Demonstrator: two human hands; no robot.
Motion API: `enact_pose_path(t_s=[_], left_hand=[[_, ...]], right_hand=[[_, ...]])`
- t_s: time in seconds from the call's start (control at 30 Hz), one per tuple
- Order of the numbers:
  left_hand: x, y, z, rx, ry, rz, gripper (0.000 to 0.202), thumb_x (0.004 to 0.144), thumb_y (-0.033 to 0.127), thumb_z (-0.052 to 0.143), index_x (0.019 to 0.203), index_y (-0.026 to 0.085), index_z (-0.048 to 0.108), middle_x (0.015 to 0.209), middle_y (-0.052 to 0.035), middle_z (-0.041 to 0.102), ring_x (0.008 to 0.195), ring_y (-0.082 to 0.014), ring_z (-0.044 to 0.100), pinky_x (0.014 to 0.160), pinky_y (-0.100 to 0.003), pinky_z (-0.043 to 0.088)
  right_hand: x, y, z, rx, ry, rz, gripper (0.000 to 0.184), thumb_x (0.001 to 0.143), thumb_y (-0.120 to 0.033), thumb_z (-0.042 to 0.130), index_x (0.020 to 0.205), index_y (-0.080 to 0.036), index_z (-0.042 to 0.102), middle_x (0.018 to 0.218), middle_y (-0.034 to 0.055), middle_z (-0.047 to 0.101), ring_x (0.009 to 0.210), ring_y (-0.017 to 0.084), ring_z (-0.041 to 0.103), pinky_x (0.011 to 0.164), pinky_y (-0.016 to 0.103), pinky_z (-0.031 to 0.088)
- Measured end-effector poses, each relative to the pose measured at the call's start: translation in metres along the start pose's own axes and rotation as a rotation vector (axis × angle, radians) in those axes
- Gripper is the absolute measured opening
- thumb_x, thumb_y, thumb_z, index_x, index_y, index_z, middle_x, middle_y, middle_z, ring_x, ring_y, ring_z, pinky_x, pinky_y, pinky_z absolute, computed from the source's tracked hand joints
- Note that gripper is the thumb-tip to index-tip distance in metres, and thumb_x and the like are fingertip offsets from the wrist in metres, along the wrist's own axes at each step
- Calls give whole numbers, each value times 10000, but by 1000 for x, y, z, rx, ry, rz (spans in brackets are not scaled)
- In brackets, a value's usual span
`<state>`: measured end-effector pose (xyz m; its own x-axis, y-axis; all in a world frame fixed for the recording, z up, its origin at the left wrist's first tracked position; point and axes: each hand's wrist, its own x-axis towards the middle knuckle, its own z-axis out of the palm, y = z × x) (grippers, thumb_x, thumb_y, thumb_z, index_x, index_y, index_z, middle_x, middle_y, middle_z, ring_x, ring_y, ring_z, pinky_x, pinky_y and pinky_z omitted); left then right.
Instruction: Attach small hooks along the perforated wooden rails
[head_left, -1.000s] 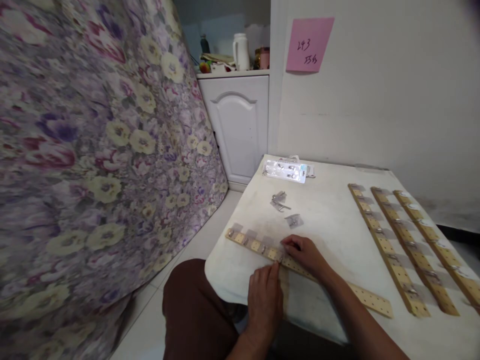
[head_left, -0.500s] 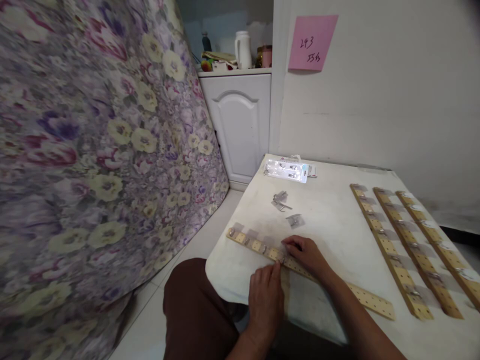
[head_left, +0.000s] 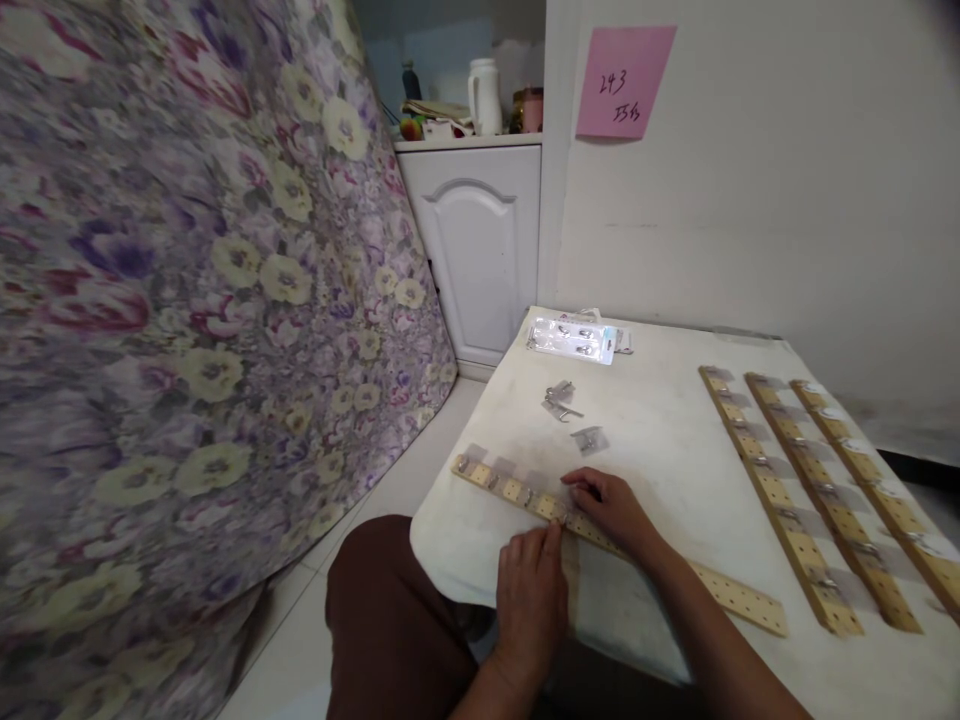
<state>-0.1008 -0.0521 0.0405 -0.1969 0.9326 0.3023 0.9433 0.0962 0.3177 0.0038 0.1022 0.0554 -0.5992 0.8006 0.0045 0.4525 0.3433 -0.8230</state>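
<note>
A pale wooden strip with rows of holes (head_left: 739,598) lies slantwise across the near part of the table. Small shiny metal pieces with clear plastic bits sit along its left half, such as the metal piece (head_left: 493,480). My left hand (head_left: 531,585) is closed, its fingertips at the strip's near edge by one of these pieces. From the far side, my right hand (head_left: 611,508) reaches over the strip with curled fingers pressed together near the same spot. What lies between the fingertips of either hand is too small to make out.
Loose metal pieces on clear plastic (head_left: 560,398) and another small packet (head_left: 590,440) lie beyond the strip. Blister packs (head_left: 574,338) rest at the table's far edge. Several similar strips stand in line at right, one being this fitted strip (head_left: 776,490). A floral curtain (head_left: 225,300) hangs at left.
Both hands stay at the same place on the strip, with only a very slight shift of the fingers. The view has moved a little; nothing else differs.
</note>
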Motion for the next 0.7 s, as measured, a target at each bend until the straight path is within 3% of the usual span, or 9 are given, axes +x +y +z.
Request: enact_pose_path(t_s=[0.17, 0.4, 0.7], left_hand=[[1, 1, -2, 5, -10, -12, 544, 755, 19, 464, 1277, 174, 460, 1046, -77, 585, 926, -220, 499, 803, -375, 415], [1, 2, -3, -6, -37, -21, 542, 770, 26, 460, 1297, 151, 439, 1063, -83, 580, 940, -225, 484, 811, -381, 406], [0, 0, 0, -9, 23, 8, 569, 754, 23, 446, 1303, 172, 432, 1040, -80, 581, 931, -221, 497, 797, -375, 410]], right_hand=[[-3, -2, 0, 4, -3, 3, 267, 798, -330, 508, 977, -218, 671, 718, 2, 665, 674, 173, 594, 648, 279, 436], [-4, -2, 1, -28, -3, -5, 315, 711, -340, 634, 994, -203, 660, 764, 10, 660, 676, 160, 572, 634, 272, 424], [-5, -4, 0, -77, -2, 12, 339, 673, -335, 666, 989, -212, 660, 811, 16, 659, 700, 160, 570, 645, 279, 421]])
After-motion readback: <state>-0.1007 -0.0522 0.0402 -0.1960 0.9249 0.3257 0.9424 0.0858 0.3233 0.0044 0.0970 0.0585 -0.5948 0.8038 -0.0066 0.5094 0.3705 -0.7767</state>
